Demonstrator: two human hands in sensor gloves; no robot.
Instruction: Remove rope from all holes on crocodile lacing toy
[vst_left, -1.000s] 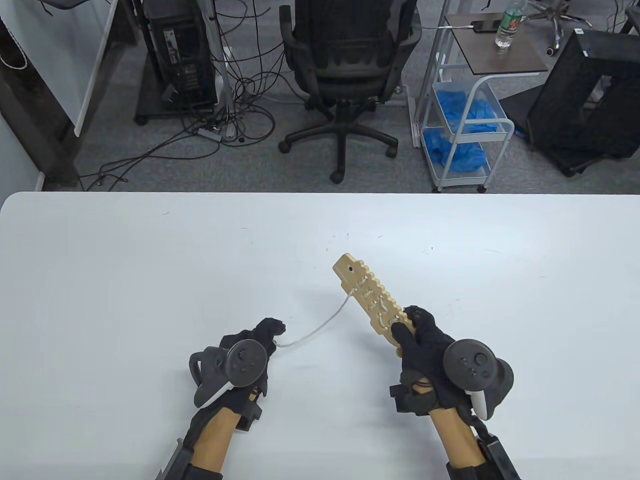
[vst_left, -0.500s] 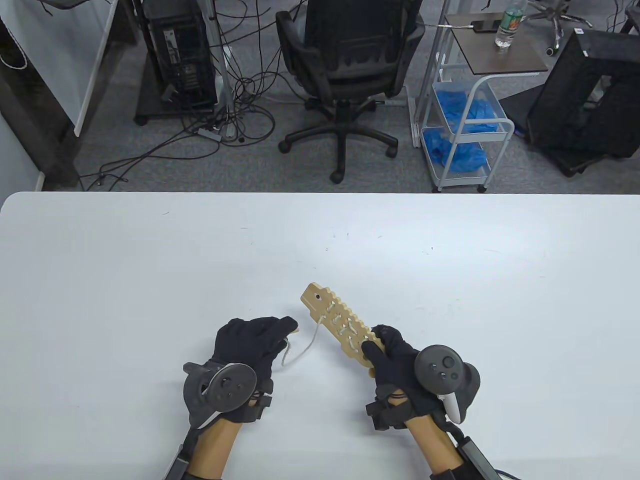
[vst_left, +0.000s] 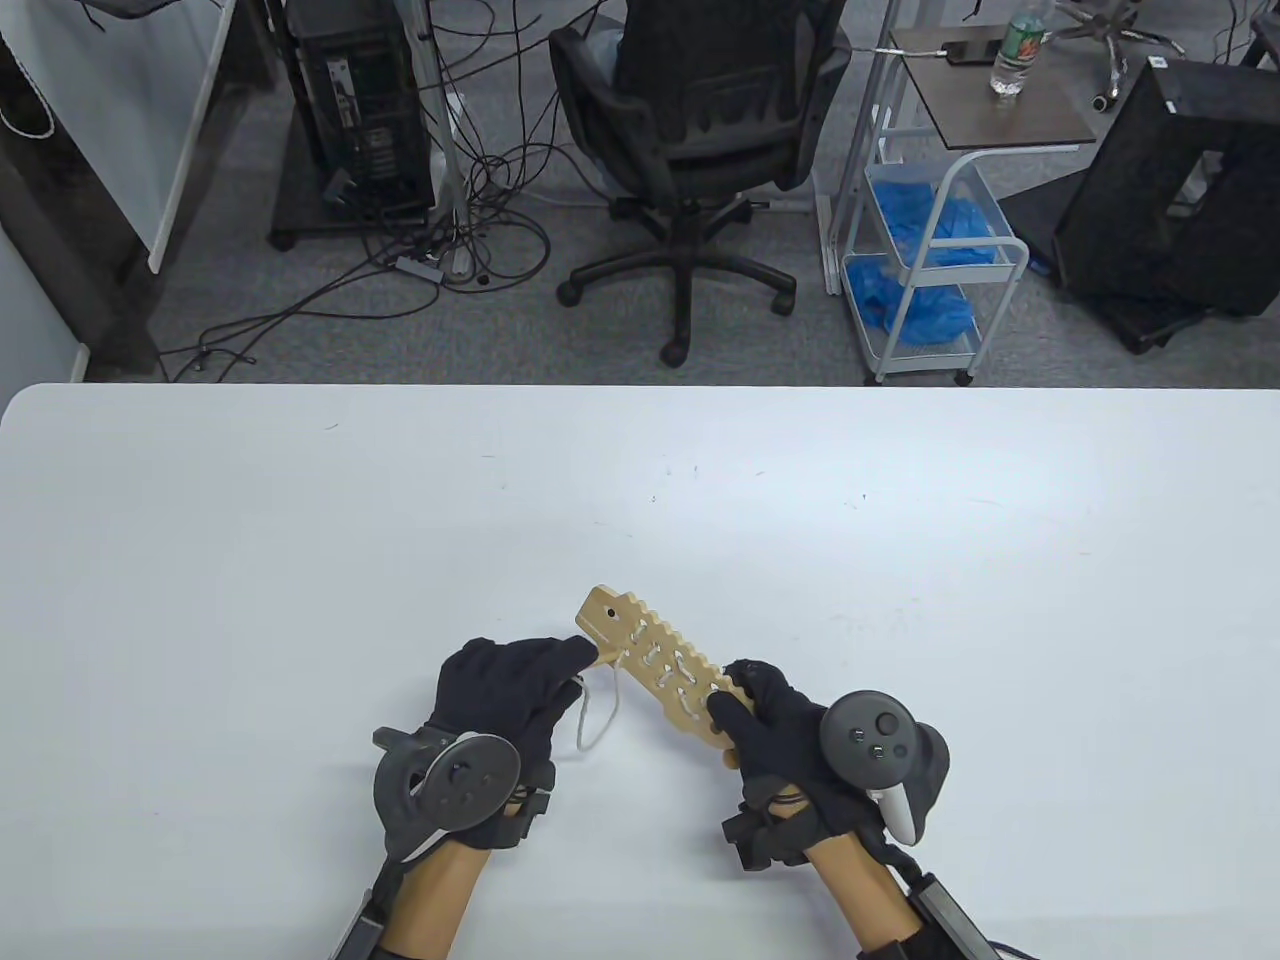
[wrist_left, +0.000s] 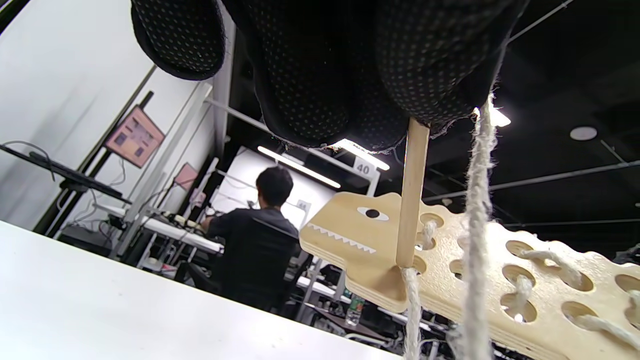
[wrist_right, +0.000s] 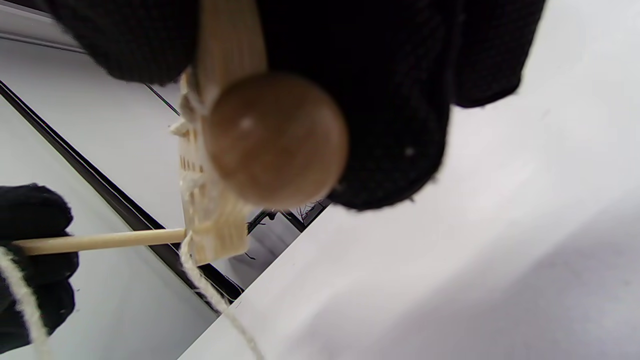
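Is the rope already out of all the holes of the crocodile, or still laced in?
Still laced: the rope crosses between several holes of the crocodile lacing toy in both table and left wrist views.

pale wooden crocodile board (vst_left: 655, 672) held tilted above the desk, white rope (vst_left: 598, 712) laced through holes, thin wooden needle (wrist_left: 412, 192) at a hole near the head

- The flat wooden crocodile lacing board (vst_left: 655, 673) is held above the white table (vst_left: 300, 520), near its front edge, head toward the far left.
- The black-gloved right hand (vst_left: 775, 730) is at its tail end, the black-gloved left hand (vst_left: 510, 690) to its left.
- The thin wooden needle stick (wrist_left: 412, 195) reaches from the left hand to the board's head, with the white rope (vst_left: 598, 715) hanging between.
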